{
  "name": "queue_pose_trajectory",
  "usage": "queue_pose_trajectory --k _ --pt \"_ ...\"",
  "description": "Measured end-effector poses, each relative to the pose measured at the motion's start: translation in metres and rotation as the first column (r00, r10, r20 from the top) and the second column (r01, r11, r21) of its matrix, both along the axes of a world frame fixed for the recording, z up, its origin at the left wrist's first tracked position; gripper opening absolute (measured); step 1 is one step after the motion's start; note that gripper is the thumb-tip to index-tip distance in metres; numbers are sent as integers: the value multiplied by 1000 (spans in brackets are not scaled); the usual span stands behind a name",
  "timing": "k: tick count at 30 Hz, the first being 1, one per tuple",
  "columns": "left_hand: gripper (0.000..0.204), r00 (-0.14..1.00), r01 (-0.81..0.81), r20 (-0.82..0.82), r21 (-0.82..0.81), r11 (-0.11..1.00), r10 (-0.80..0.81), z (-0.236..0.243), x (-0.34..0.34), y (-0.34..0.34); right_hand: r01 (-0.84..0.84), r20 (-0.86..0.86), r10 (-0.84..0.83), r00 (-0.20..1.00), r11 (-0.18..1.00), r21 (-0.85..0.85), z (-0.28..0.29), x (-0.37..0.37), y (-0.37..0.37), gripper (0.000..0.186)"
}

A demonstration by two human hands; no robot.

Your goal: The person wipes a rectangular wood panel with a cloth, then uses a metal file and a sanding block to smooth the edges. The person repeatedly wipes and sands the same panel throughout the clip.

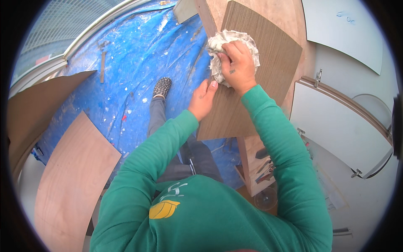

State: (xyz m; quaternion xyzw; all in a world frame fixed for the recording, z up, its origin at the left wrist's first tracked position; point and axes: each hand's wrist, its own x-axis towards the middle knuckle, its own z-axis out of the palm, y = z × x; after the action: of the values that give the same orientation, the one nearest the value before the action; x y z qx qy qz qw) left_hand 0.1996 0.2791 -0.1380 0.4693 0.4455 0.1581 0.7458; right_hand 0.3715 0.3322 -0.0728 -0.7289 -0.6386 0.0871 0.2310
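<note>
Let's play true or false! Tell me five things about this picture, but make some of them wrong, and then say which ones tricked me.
1. The right hand holds a bunched whitish cloth against a brown board. True.
2. The left hand is holding a hammer. False: no tool shows in it; it is at the edge of the brown board.
3. The person's sleeves are green. True.
4. The floor is covered with a yellow sheet. False: the sheet is blue.
5. A dark shoe with light spots is on the sheet. True.
</note>
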Motion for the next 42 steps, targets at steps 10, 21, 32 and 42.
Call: queue_pose_trajectory --k 10,21,32,42 --pt "51 998 -40 42 -54 998 42 6 3 -3 -17 84 10 996 996 83 -7 60 78 15" --pt "53 998 -39 44 -49 998 41 2 5 -5 -69 80 63 995 994 80 -1 74 93 12" --pt "52 998 -44 33 -76 996 47 13 2 2 -162 52 162 985 987 -3 7 42 48 16" --pt "48 991 -107 77 -24 994 108 5 3 -1 -129 -1 129 992 991 -34 6 -11 -22 21"
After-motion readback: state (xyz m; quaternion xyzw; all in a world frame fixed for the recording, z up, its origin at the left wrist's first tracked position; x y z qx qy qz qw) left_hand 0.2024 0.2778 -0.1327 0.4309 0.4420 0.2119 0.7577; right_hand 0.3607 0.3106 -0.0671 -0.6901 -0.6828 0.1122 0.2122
